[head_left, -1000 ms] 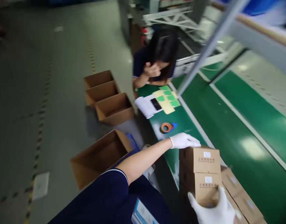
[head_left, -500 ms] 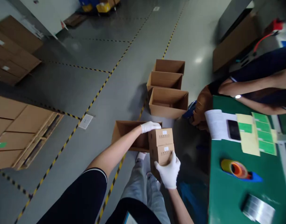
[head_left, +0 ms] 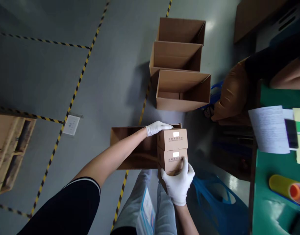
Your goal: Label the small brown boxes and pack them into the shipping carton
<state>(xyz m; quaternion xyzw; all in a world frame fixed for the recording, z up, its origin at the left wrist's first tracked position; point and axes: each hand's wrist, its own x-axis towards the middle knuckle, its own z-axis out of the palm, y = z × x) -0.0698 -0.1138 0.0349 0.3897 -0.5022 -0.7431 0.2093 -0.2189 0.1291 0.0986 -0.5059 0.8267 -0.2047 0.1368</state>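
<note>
A row of small brown cardboard boxes (head_left: 174, 139), with white stickers and printed text, is held between my two gloved hands. My left hand (head_left: 158, 128) presses its fingers along the far end of the row. At the near end my right hand (head_left: 178, 181) grips with thumb and fingers; part of the nearest box is hidden behind it. The row is above the right end of a large open carton (head_left: 134, 163) on the floor, whose inside is partly covered by my left forearm. Whether the boxes touch the carton I cannot tell.
Three more open cartons (head_left: 183, 89) stand in a line ahead. On the right is a green table (head_left: 267, 176) with papers (head_left: 270, 130) and a tape roll (head_left: 284, 187); a blue stool (head_left: 221, 202) is beside it. A co-worker sits at the table. A wooden pallet (head_left: 16, 156) lies left.
My view has tilted down and come closer. My hands keep hold of the boxes, which show little movement relative to the carton below.
</note>
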